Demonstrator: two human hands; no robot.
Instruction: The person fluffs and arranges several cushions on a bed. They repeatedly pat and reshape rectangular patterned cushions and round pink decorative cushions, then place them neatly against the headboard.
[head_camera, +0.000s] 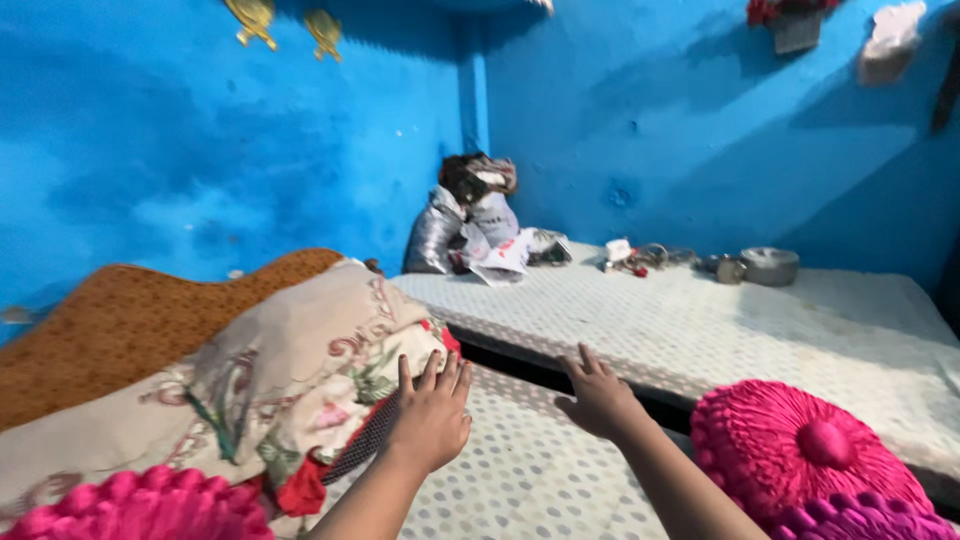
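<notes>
Head view: left hand (432, 412) against folded quilt (300, 380)

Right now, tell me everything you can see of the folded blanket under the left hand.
The folded blanket is a thick bundle of cream cloth printed with red, green and pink flowers and scrolls, with red lining showing at its lower edge. It lies heaped on the dotted mattress, against a brown padded headboard. The left hand presses flat against its side, fingers spread. A pink knitted cushion overlaps its near corner.
</notes>
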